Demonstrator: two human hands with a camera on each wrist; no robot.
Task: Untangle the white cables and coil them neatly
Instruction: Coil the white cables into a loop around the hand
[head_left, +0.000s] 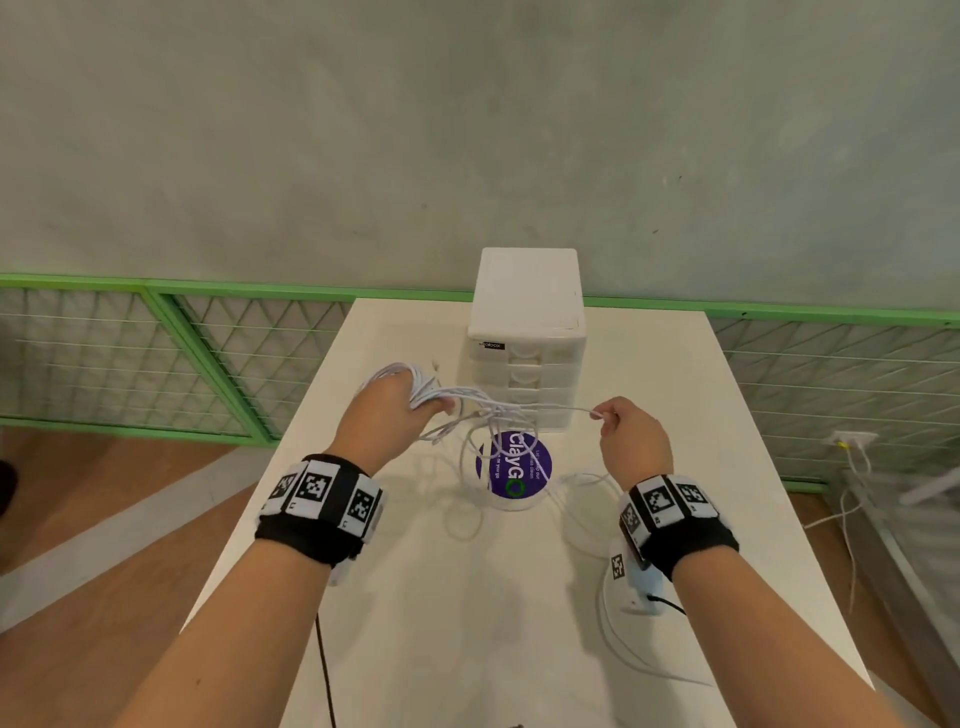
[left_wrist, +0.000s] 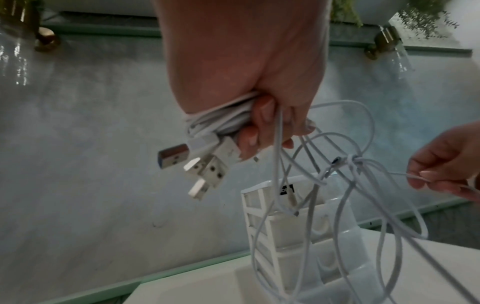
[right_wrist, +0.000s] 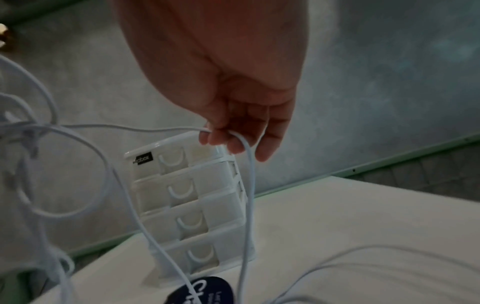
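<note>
**Coil begun, knot still to open**

The left hand (left_wrist: 249, 86) grips a partly wound bundle of thin white cables (left_wrist: 223, 121) above the white counter (head_left: 649, 415). The right hand (head_left: 631, 436) pinches one strand taut. Between them a knot (left_wrist: 350, 162) remains; loose loops hang below.

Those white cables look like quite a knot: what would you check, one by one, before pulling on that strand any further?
1. Left hand grips the coiled bundle firmly: ok.
2. Right hand pinches a single strand, not several: ok.
3. Knot between the hands worked loose: not ok, the strands cross tightly there.
4. USB plugs hang clear of the tangle: ok.
5. Loops trailing on the table free of snags: cannot tell.
6. Drawer box clear of the cables: not ok, they hang right in front of it.
</note>
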